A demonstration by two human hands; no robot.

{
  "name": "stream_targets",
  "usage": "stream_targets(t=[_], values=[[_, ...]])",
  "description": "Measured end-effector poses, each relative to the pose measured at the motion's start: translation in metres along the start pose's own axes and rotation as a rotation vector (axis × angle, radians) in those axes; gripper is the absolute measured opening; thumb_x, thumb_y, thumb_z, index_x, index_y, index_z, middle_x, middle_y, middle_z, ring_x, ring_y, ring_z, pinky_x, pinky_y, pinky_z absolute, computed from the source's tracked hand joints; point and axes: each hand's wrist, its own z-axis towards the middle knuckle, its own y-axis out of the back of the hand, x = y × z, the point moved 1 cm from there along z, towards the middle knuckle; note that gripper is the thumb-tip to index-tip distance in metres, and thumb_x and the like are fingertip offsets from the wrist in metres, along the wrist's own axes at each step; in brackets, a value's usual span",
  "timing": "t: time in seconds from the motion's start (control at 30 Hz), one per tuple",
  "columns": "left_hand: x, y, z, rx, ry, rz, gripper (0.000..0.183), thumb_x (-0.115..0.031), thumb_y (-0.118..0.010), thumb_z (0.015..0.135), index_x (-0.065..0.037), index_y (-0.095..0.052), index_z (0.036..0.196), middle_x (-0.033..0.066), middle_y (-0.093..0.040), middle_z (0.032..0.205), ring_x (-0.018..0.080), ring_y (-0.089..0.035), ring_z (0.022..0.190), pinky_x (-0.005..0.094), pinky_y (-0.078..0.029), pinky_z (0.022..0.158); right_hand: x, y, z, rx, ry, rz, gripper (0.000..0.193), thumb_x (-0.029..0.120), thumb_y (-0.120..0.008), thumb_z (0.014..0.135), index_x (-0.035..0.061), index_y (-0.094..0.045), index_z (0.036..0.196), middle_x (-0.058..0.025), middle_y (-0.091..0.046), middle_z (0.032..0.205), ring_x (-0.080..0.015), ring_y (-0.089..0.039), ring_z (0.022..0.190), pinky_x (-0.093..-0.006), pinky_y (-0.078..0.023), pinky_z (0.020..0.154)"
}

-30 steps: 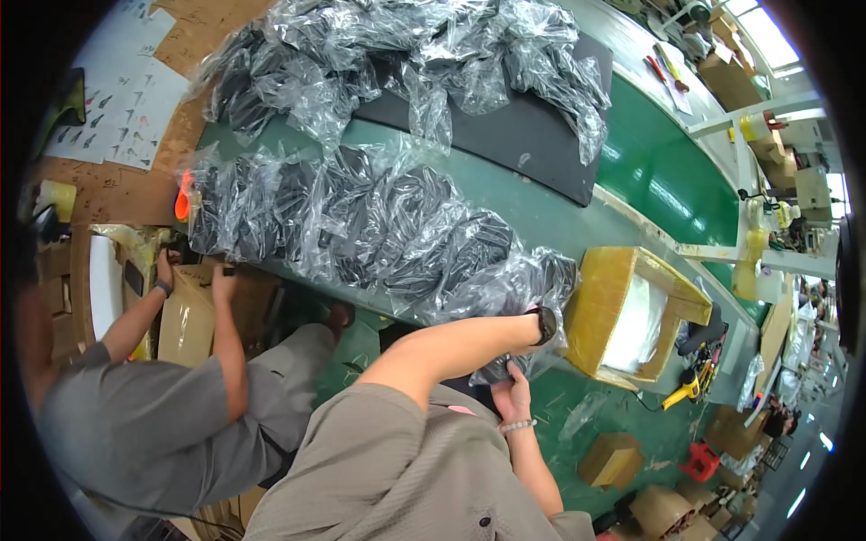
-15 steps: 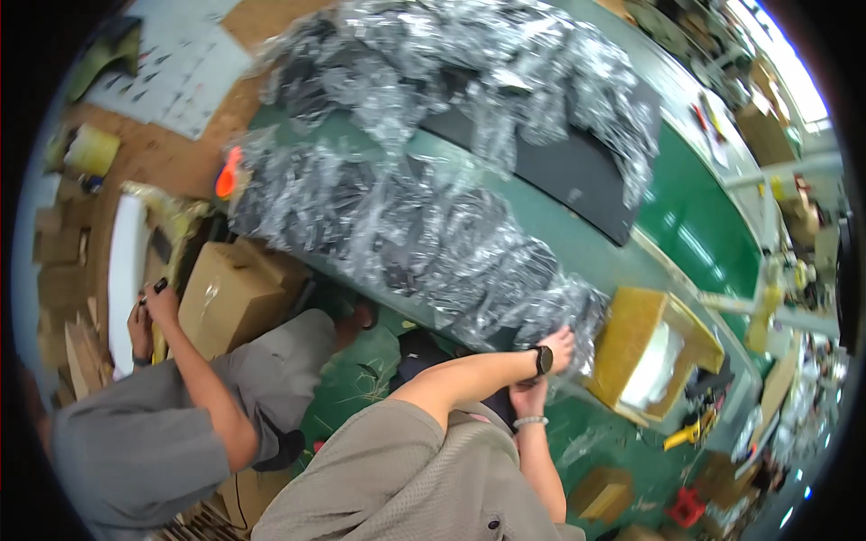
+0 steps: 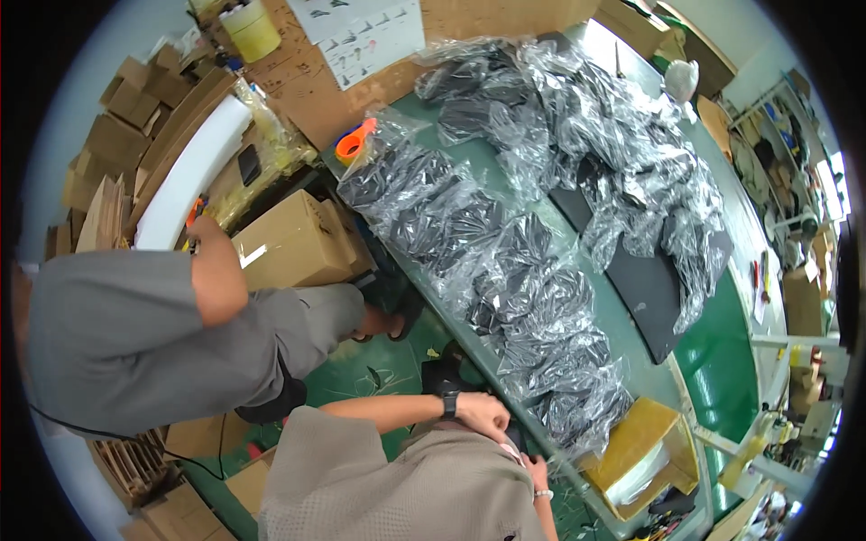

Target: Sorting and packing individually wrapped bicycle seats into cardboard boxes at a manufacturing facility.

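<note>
Left hand has withdrawn from the bagged bundles past the green table's edge, curled, grip unclear.

Downward fisheye view from the head

A pale bluish wall curves down the left rim of the frame, and another pale stretch shows at upper right, behind a metal rack. Green floor fills the lower centre. A long green-topped workbench slants from upper centre to lower right, with a brown tabletop at its upper end. Right of it lie a glossy, brighter green surface and pale frame bars. White light glares from a window-like patch at the right rim.
</note>
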Motion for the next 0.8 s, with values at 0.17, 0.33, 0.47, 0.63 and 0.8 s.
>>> stream_targets(t=[0.17,0.33,0.47,0.63,0.8], values=[[0.024,-0.007,-0.014,-0.113,0.007,-0.053,0.042,-0.046,-0.064,0.076,-0.006,-0.071,0.089,0.0111,-0.068,0.085,0.0255,-0.065,0.08,0.0367,-0.05,0.069,-0.006,-0.011,0.024,0.032,0.015,0.043,0.059,0.045,-0.068,0.08,-0.0109,-0.064,0.099,-0.0244,-0.068,0.09,-0.0294,-0.066,0.084,-0.0357,-0.05,0.078],[0.029,-0.003,-0.029,-0.155,-0.032,-0.079,0.041,-0.042,-0.062,0.079,-0.004,-0.07,0.089,0.013,-0.066,0.087,0.0272,-0.064,0.081,0.0378,-0.05,0.072,0.001,-0.015,0.031,-0.007,0.054,-0.036,0.058,0.044,-0.069,0.079,-0.0106,-0.065,0.097,-0.0239,-0.068,0.087,-0.0304,-0.066,0.082,-0.0362,-0.05,0.078],[0.037,0.002,-0.042,-0.155,0.008,-0.105,0.041,-0.041,-0.062,0.08,-0.003,-0.07,0.092,0.0135,-0.066,0.092,0.0275,-0.063,0.086,0.0377,-0.05,0.075,-0.001,-0.012,0.032,-0.021,0.06,-0.1,0.049,0.039,-0.069,0.08,-0.0063,-0.061,0.095,-0.0217,-0.066,0.087,-0.0303,-0.064,0.081,-0.0384,-0.049,0.076],[0.045,0.004,-0.05,-0.207,0.056,-0.085,0.038,-0.04,-0.062,0.081,-0.003,-0.068,0.087,0.0131,-0.065,0.09,0.0269,-0.063,0.084,0.0376,-0.049,0.074,0.049,-0.001,0.017,-0.049,0.072,-0.13,0.047,0.036,-0.069,0.078,-0.0051,-0.058,0.098,-0.0217,-0.065,0.089,-0.0342,-0.062,0.083,-0.0408,-0.048,0.078],[0.047,0.009,-0.052,-0.214,0.076,-0.088,0.039,-0.04,-0.061,0.081,-0.003,-0.067,0.09,0.0136,-0.065,0.091,0.028,-0.063,0.086,0.0387,-0.049,0.074,0.079,0.012,0.01,-0.054,0.152,-0.085,0.056,0.036,-0.064,0.077,-0.009,-0.058,0.108,-0.0279,-0.064,0.1,-0.0379,-0.063,0.094,-0.0417,-0.048,0.084]])
